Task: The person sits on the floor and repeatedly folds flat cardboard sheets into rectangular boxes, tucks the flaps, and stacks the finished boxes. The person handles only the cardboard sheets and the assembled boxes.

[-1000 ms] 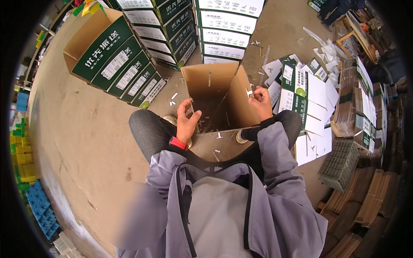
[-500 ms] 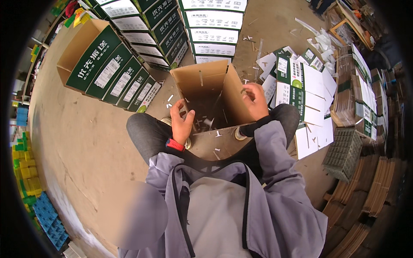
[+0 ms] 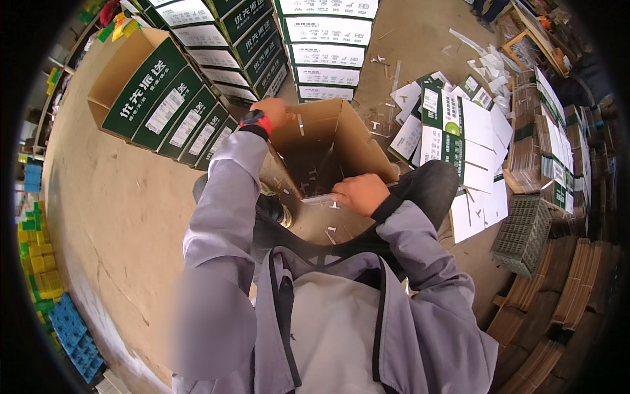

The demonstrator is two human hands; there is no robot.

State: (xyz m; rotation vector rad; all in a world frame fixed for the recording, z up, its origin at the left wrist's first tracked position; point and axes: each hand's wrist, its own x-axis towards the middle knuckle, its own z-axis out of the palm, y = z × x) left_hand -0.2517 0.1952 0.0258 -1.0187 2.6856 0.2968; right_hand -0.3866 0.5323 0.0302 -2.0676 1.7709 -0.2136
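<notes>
While my left hand (image 3: 274, 111) grips the open brown cardboard box's (image 3: 357, 148) far flap, my right hand (image 3: 359, 194) pinches its near rim; green-and-white printed cartons (image 3: 190, 105) stand stacked beyond.

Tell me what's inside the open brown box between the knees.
Inside the box lie small pale scraps scattered on the bottom, nothing else visible. The right hand on the near rim and the near wall hide the closest part of the floor.

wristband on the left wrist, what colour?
Red with a black face, on the wrist of the left hand gripping the open cardboard box. Head view shows it best.
</notes>
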